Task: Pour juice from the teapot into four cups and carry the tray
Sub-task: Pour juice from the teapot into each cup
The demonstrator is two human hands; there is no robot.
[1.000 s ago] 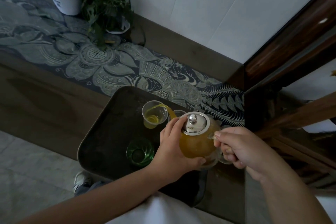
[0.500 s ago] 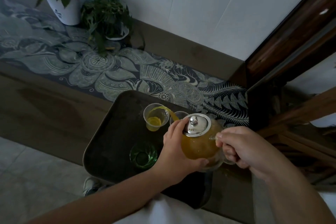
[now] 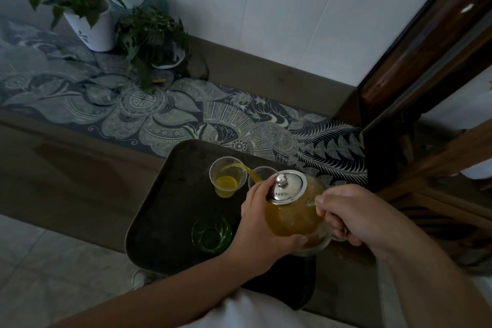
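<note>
A glass teapot [image 3: 292,217] of orange juice with a steel lid is tilted to the left over a dark tray [image 3: 170,210]. My right hand [image 3: 356,214] grips its handle. My left hand [image 3: 262,224] wraps the teapot's body, fingertips by the lid. A stream of juice arcs from the spout into a clear cup [image 3: 227,177], which holds a little juice. A second clear cup [image 3: 259,174] stands right beside it, partly hidden by the teapot. A green glass cup [image 3: 211,237] sits nearer me on the tray. A fourth cup is not visible.
The tray rests on a brown sideboard [image 3: 66,168] with a patterned blue runner [image 3: 159,114]. Two potted plants [image 3: 87,16] stand at the back left against the white wall. Dark wooden furniture [image 3: 426,66] rises close on the right. Tiled floor lies at lower left.
The juice keeps streaming into the clear cup and its level has risen a little. Both hands stay on the tilted teapot.
</note>
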